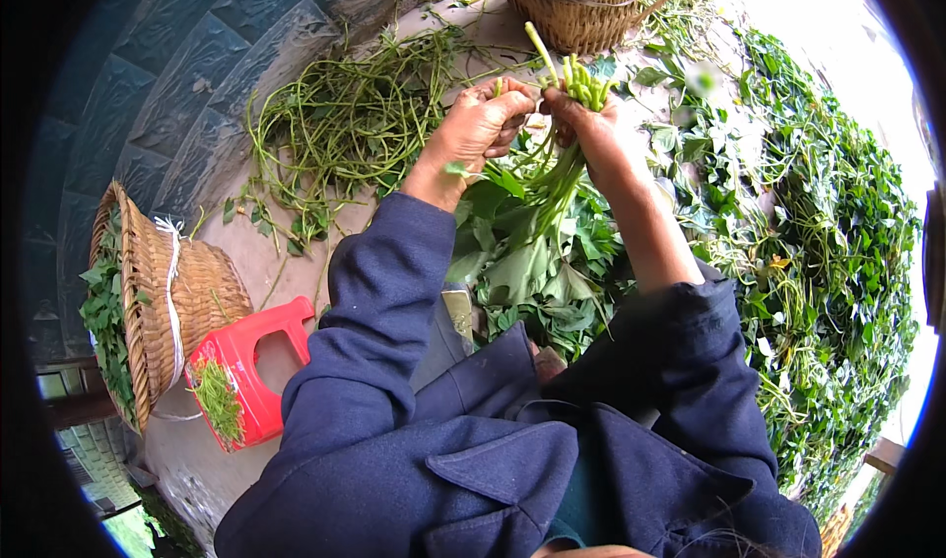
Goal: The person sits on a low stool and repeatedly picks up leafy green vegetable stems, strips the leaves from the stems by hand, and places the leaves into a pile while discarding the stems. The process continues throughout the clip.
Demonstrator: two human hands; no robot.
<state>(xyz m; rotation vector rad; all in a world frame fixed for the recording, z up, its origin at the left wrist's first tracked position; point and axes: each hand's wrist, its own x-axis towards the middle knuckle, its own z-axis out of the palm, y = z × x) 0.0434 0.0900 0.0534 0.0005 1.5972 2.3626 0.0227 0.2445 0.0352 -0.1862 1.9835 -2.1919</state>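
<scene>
My right hand (589,118) is closed around a bunch of green leafy stems (584,85), cut ends up, the stalks and leaves hanging below it. One thicker stem stands up out of the bunch. Close beside it on the left, my left hand (491,118) has its fingers curled, with a short piece of green stem showing between thumb and forefinger. Under both hands lies a heap of broad green leaves (532,270). Behind my left hand, a tangle of mostly bare vines (347,122) spreads over the floor.
A red plastic stool (259,336) with small stem pieces on it stands at left, beside a wicker basket (196,285) of leaves. Another woven basket (576,8) stands at the top. A large pile of leafy vines (828,262) covers the right side. A tiled wall (185,63) is at upper left.
</scene>
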